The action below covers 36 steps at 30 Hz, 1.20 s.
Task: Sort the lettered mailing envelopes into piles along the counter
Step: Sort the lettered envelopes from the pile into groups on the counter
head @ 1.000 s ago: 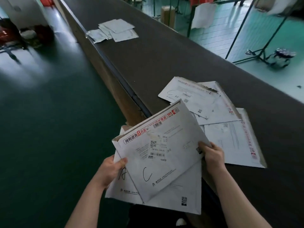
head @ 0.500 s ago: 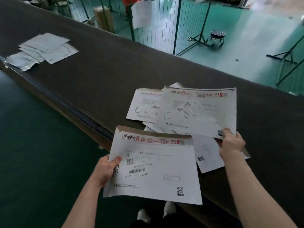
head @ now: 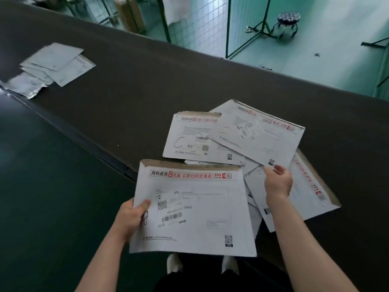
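Running diagonally past green flooring [head: 315, 39], dark counter [head: 147, 91] bears two white piles; left hand [head: 130, 218] grips envelope [head: 193, 211]; right hand [head: 277, 182] slack, empty.

Red banner across the top of the held envelope [head: 193, 209]: "网购退货8元起 立即扫码优惠退". Below it a small "828", a QR code and a barcode, digits too small to read. Handwritten mark at the left edge, perhaps an "A". Handwritten "C" on two envelopes of the near pile [head: 231, 140].
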### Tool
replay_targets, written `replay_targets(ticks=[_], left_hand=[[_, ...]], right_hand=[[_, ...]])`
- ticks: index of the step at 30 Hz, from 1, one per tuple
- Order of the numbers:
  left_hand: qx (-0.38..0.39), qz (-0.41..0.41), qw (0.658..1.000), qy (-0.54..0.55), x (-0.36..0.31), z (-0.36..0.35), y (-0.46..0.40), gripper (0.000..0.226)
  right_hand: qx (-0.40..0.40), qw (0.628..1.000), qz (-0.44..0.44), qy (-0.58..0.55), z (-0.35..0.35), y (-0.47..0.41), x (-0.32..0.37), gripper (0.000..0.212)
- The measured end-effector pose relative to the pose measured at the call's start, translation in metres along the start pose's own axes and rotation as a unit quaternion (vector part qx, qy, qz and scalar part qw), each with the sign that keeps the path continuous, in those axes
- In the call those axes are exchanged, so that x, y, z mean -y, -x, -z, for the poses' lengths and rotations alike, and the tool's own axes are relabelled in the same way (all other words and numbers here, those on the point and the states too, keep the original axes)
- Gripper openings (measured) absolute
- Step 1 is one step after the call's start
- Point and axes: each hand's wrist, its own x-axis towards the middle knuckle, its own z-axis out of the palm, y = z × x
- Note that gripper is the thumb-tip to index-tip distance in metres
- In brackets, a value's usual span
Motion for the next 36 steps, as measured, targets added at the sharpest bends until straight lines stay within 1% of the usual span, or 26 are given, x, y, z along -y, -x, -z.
replay_targets(ticks=[2,3,5,6,7,8,10,11,13,14,16,17,19,20,23,27,30,32,33,34,36], left_hand=[[-0.017,-0.011,1.0,0.019,0.0,0.021,-0.008,0.013],[-0.021,-0.018,0.999,0.028,0.001,0.031,-0.011,0.013],[-0.033,-0.03,0.998,0.05,0.006,0.063,-0.019,0.014],[-0.042,-0.034,0.997,0.056,0.009,0.08,-0.023,0.014],[-0.056,-0.036,0.996,0.065,0.016,0.101,-0.029,0.015],[-0.078,-0.036,0.992,0.087,0.028,0.141,-0.033,0.016],[-0.104,-0.029,0.987,0.123,0.046,0.199,-0.044,0.019],[-0.121,-0.024,0.982,0.142,0.056,0.23,-0.049,0.02],[-0.153,-0.019,0.971,0.182,0.075,0.294,-0.053,0.02],[-0.166,-0.013,0.965,0.201,0.085,0.325,-0.054,0.02],[-0.169,-0.007,0.956,0.24,0.102,0.38,-0.055,0.018],[-0.158,-0.009,0.955,0.251,0.109,0.405,-0.056,0.019],[-0.141,-0.005,0.955,0.259,0.121,0.447,-0.061,0.024],[-0.141,0.0,0.954,0.265,0.126,0.466,-0.066,0.028],[-0.178,0.005,0.942,0.286,0.137,0.501,-0.088,0.028],[-0.263,0.019,0.913,0.311,0.131,0.55,-0.142,0.023],[-0.299,0.014,0.902,0.311,0.114,0.606,-0.198,0.024],[-0.313,0.011,0.9,0.303,0.094,0.655,-0.24,0.025],[-0.321,0.014,0.899,0.298,0.084,0.676,-0.255,0.025],[-0.33,0.019,0.898,0.291,0.069,0.712,-0.282,0.025],[-0.314,0.026,0.912,0.263,0.047,0.75,-0.298,0.025]], right_hand=[[0.066,0.997,0.012,0.022,-0.036,0.027,-0.002,0.03],[0.108,0.993,0.013,0.036,-0.055,0.04,-0.003,0.029],[0.209,0.974,0.019,0.084,-0.101,0.076,-0.001,0.037],[0.253,0.959,0.035,0.121,-0.122,0.094,0.001,0.039],[0.29,0.944,0.046,0.15,-0.143,0.117,0.004,0.035],[0.332,0.928,0.051,0.164,-0.181,0.146,0.003,0.03],[0.394,0.901,0.032,0.178,-0.231,0.183,0.0,0.026],[0.42,0.886,0.023,0.198,-0.258,0.205,-0.001,0.029],[0.462,0.845,0.012,0.268,-0.314,0.247,-0.007,0.036],[0.482,0.823,0.016,0.301,-0.343,0.271,-0.011,0.036],[0.504,0.789,0.043,0.349,-0.397,0.321,-0.011,0.027],[0.503,0.782,0.064,0.363,-0.423,0.345,-0.01,0.021],[0.493,0.783,0.105,0.366,-0.476,0.383,-0.007,0.011],[0.49,0.783,0.123,0.363,-0.503,0.399,-0.005,0.01],[0.497,0.781,0.151,0.348,-0.569,0.428,-0.002,0.015],[0.509,0.772,0.157,0.348,-0.659,0.446,-0.004,0.012],[0.524,0.767,0.136,0.344,-0.748,0.447,-0.002,0.007],[0.536,0.764,0.128,0.337,-0.819,0.447,0.004,0.007],[0.541,0.758,0.127,0.341,-0.847,0.449,0.007,0.009],[0.555,0.746,0.121,0.347,-0.895,0.455,0.014,0.012],[0.572,0.729,0.113,0.359,-0.937,0.472,0.019,0.016]])
